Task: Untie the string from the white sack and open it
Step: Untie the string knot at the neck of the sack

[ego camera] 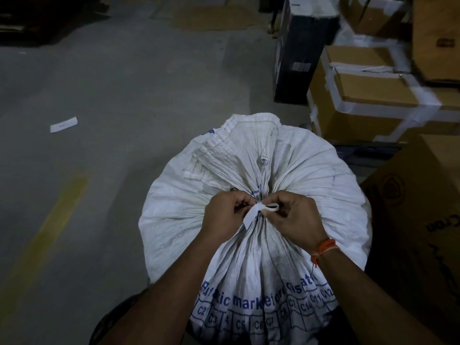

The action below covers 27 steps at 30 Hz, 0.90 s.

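A big white woven plastic sack [273, 175] with blue printed lettering and a grid of numbered boxes stands upright on the grey concrete floor [112, 95], its mouth gathered into a tight bunch of pleats right between the person's two hands. The left hand [225, 215] is curled nearly closed, fingertips pinched in at the knot on the left side of the gathered neck; whether it grips the tie itself or just the cloth I cannot tell from here. The right hand [295, 217] is also curled in, thumb and forefinger pinching a small loop of the flat white string [261, 211], whose loose tail hangs down between the two hands over the pleats. The string is still wound around the neck and the sack is still closed. An orange thread bracelet [323, 250] sits on the right wrist. Beyond the hands, the folded top hem of the sack flops away from the person, with a round metal eyelet [263, 160] showing just past the knuckles. Off beyond the right hand stand taped brown cardboard boxes [368, 95] and a tall dark box [298, 53]. Far out past the left hand lies a white paper slip [64, 124] on the floor, and nearer that side runs a faded yellow floor stripe [54, 220].
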Available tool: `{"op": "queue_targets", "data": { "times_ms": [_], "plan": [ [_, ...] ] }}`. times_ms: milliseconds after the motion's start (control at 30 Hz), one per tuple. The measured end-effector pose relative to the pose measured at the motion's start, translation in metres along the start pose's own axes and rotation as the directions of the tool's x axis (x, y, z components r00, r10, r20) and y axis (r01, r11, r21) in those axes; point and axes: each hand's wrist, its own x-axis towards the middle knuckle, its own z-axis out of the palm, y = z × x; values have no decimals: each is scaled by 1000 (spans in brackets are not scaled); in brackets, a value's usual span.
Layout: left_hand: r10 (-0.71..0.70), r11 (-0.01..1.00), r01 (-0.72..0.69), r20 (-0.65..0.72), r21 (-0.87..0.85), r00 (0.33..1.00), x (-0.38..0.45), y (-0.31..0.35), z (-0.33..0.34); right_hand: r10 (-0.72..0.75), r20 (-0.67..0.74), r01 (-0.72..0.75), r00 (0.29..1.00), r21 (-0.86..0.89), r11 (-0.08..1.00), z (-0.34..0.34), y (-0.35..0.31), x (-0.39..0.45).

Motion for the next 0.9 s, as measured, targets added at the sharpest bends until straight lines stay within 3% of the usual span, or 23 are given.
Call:
{"op": "queue_targets", "data": {
  "times_ms": [333,533,733,900],
  "plan": [
    [-55,999,55,33,4,998,2,-3,-10,-16,-7,15,1000,-11,1000,0,-1,0],
    [-36,997,40,60,-73,998,-2,8,-5,-50,2,50,999,-9,999,-1,-4,0],
    [-143,945,176,134,-275,981,-6,17,-15,-93,-27,91,995,-63,994,-2,-7,-1],
    [-39,980,49,57,-191,998,-10,14,-12,-188,41,192,981,-142,971,-9,-9,0]
  ]
}}
